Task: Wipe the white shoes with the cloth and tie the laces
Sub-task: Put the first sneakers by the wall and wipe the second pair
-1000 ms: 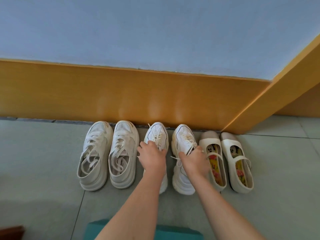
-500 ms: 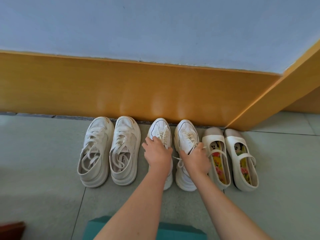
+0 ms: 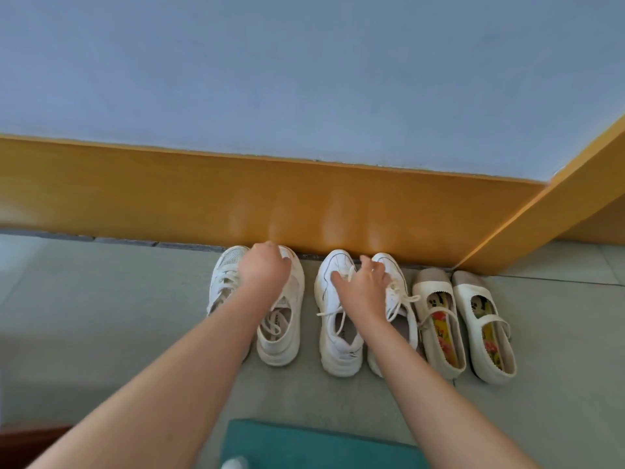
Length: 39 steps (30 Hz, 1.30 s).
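Lace-tying step, as judged: your left hand (image 3: pixel 265 269) lay on the left pair (image 3: pixel 280 333), grip not discernible; your right hand (image 3: pixel 365 286), released with fingers spread, hovered over the loose laces (image 3: pixel 404 297) of the middle pair (image 3: pixel 338 350) on the floor (image 3: pixel 101 333); next move probably called for pinching both lace ends.

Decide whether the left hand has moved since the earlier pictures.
Yes. The left hand has moved left, from the middle pair to the toes of the leftmost pair.
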Each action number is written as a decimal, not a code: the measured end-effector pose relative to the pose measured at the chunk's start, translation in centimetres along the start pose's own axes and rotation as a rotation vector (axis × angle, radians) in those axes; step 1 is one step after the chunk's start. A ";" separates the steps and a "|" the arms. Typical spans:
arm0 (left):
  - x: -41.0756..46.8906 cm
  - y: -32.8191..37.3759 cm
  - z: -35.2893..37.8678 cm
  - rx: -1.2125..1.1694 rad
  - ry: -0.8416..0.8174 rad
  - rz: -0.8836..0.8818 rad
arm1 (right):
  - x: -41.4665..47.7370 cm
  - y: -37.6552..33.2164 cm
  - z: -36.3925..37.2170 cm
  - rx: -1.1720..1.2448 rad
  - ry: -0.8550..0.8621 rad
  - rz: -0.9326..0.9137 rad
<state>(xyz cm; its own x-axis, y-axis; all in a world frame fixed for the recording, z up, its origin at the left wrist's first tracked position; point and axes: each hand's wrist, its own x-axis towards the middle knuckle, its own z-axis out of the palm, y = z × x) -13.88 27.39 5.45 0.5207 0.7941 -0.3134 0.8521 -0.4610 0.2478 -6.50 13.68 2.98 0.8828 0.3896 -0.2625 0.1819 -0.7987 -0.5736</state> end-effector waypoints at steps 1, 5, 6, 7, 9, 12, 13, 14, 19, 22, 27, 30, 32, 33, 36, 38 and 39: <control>0.4 -1.2 -0.9 0.024 0.011 -0.002 | -0.4 -1.1 0.9 0.017 -0.038 -0.015; 1.3 -6.1 -1.6 -0.007 -0.067 -0.141 | -2.0 -4.2 5.2 0.047 -0.252 0.040; 1.4 -7.4 -1.1 -0.024 -0.098 -0.188 | -2.3 -4.6 6.4 0.033 -0.292 0.066; 1.5 -8.4 -0.4 -0.042 -0.121 -0.226 | -2.4 -4.9 7.5 0.008 -0.322 0.093; 1.6 -10.1 1.2 -0.101 -0.168 -0.289 | -2.5 -5.3 9.4 -0.039 -0.364 0.149; 1.7 -11.5 3.6 -0.223 -0.226 -0.348 | -2.3 -5.6 11.5 -0.054 -0.386 0.229; 1.8 -11.8 4.2 -0.251 -0.228 -0.358 | -2.2 -5.7 12.0 -0.060 -0.382 0.242; 1.9 -12.0 4.8 -0.272 -0.229 -0.370 | -2.0 -5.7 12.5 -0.067 -0.374 0.249; 2.5 -12.4 6.9 -0.323 -0.225 -0.398 | -1.5 -5.5 14.5 -0.078 -0.333 0.289; 2.5 -12.1 7.6 -0.302 -0.181 -0.403 | -1.4 -5.3 15.3 -0.100 -0.283 0.276; 2.8 -12.2 7.9 -0.187 -0.171 -0.424 | -1.4 -4.7 15.7 -0.088 -0.248 0.268; 2.9 -12.1 8.1 -0.161 -0.161 -0.434 | -1.4 -4.4 15.8 -0.070 -0.246 0.307; 2.9 -12.0 8.2 -0.147 -0.149 -0.436 | -1.3 -4.4 15.9 -0.069 -0.240 0.306; 2.9 -12.0 8.2 -0.133 -0.146 -0.437 | -1.4 -4.3 15.9 -0.068 -0.232 0.304; 2.9 -12.1 8.2 -0.128 -0.131 -0.446 | -1.5 -4.1 15.9 -0.053 -0.211 0.292; 2.8 -12.3 8.4 -0.167 -0.105 -0.455 | -1.5 -3.9 15.8 -0.041 -0.209 0.288; 2.7 -12.4 8.5 -0.182 -0.090 -0.456 | -1.5 -3.8 15.8 -0.030 -0.209 0.288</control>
<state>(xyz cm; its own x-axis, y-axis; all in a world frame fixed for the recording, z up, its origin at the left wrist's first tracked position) -22.55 31.88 -6.24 0.1070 0.8576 -0.5031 0.9752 0.0081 0.2211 -15.35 23.34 -6.71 0.7924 0.2296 -0.5652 -0.0461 -0.9013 -0.4308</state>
